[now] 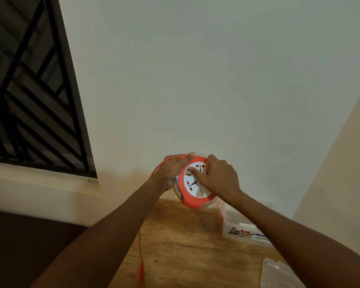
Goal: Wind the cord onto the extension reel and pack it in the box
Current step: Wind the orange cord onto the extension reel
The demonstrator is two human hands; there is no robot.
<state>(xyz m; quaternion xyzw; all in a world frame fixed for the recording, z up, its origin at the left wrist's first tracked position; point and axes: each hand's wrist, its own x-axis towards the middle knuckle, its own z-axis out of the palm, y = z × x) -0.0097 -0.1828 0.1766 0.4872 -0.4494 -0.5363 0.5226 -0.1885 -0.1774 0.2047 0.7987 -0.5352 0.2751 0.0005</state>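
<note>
I hold a round extension reel (192, 190) with an orange rim and a white socket face in the air above the wooden table (181, 242). My left hand (172, 169) grips the reel's left side from behind, and the orange cord (164, 163) runs over its fingers. My right hand (216, 176) grips the reel's top right, with fingers curled over the socket face. The cord loops off to the left, passes behind my left forearm and hangs down to an orange plug (141, 272) near the table's left edge. An open white box (243, 233) lies at the right on the table.
A clear plastic lid or container (279, 273) lies at the table's lower right corner. A pale wall stands right behind the table. A window with a black grille (29, 90) fills the upper left, above a white sill. Dark floor lies to the left of the table.
</note>
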